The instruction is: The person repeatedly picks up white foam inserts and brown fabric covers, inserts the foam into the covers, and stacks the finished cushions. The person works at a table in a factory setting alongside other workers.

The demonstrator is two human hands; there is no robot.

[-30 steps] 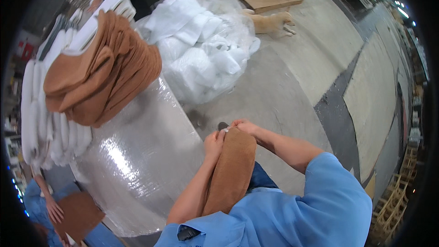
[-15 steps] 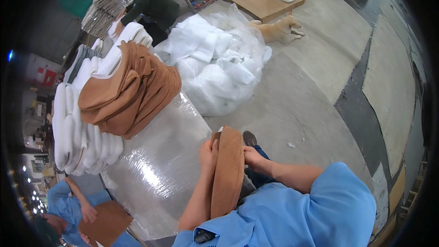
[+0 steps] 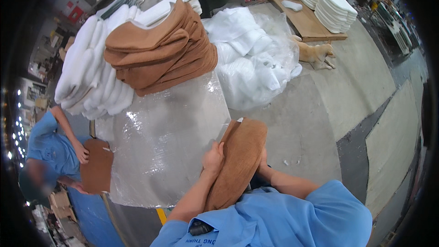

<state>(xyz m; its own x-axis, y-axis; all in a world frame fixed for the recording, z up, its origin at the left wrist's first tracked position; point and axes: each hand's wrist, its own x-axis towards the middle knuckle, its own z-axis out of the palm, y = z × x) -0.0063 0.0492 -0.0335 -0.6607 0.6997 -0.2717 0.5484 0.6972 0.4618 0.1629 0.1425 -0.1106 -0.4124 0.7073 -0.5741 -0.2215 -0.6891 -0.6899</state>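
Observation:
Between my hands, in front of my body, is a brown fabric cushion cover, its narrow opening edge facing up and left with a small white bit at its far end. My left hand is closed on the cover's left edge, fingers curled over the rim. On the opposite side my right hand grips the right edge, its fingers mostly hidden behind the fabric. A thick pile of brown covers lies on the plastic-wrapped table, beyond my left hand.
Stacked white pads stand left of the brown pile. A clear bag of white padding sits past the table. At the left, a co-worker holds a brown piece. A dog lies beside a board carrying white pads.
My view has turned, so the table and piles appear shifted right. The cover is tilted more to the right and shows its broad face. Both hands keep their hold.

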